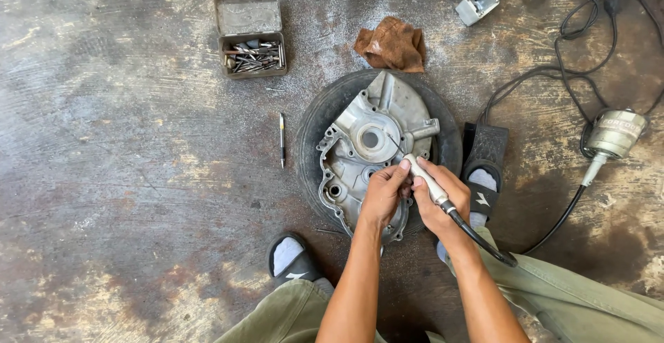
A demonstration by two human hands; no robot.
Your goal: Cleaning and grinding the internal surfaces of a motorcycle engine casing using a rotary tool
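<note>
A grey cast-metal engine cover [373,128] lies on a black tyre [315,125] on the floor. My right hand [439,205] grips a slim silver grinder handpiece [423,175] whose thin bit points at the cover's round middle boss. My left hand [384,194] rests on the cover's lower part, its thumb pressed against the front of the handpiece. A black flexible shaft [553,225] runs from the handpiece to a silver motor [615,134] at the right.
An open metal tin of bits [250,56] sits at the upper left, a pen-like tool [282,139] beside the tyre, a brown rag [392,44] above it. My right foot rests on a black pedal [484,146]. Black cables [574,52] coil at the upper right.
</note>
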